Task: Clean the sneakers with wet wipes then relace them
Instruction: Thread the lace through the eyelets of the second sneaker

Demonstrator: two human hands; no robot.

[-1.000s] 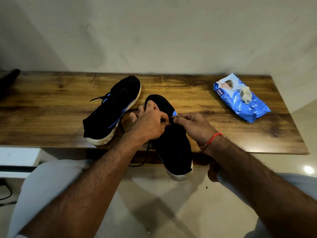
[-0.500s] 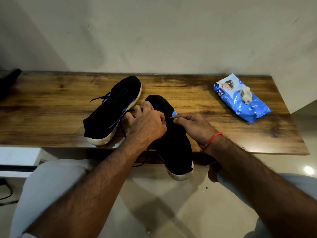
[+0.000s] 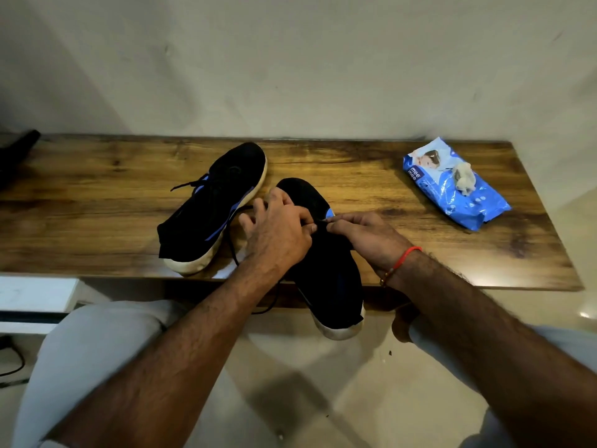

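Both hands meet over the near sneaker (image 3: 326, 273) at the bench's (image 3: 97, 221) six o'clock edge, left hand (image 3: 279, 232) and right hand (image 3: 363, 236) each pinching the black lace (image 3: 321, 221), best fed straight through the eyelet, kept taut and untwisted.

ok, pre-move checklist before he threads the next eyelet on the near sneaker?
1. Lace pinched by both hands: ok. The left hand and right hand meet on the black lace.
2. Near sneaker fully on the table: not ok, its heel overhangs the front edge.
3. Which eyelet is next: cannot tell, the hands cover them.
4. Loose lace clear of snags: cannot tell, it drops below the table edge.
5. Far sneaker out of the way: ok.
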